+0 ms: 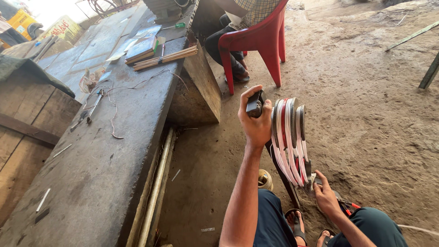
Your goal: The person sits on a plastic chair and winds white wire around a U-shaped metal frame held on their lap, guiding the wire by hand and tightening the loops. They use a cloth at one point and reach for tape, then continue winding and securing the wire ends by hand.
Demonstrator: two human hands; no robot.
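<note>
Down low, gripping a dark crank handle (254,106) tight in the clenched left hand (257,123), beside a winding former (288,132) of stacked discs carrying white and red wire loops (286,160). Resting the right hand (325,197) against the foot of the former, fingers curled at the hanging loops, though unclear whether actually pinching them. Sitting over bare earth floor (366,114), just beside a long grey worktop (100,160) strewn with tools. Facing a red plastic chair (260,41) holding another seated person.
</note>
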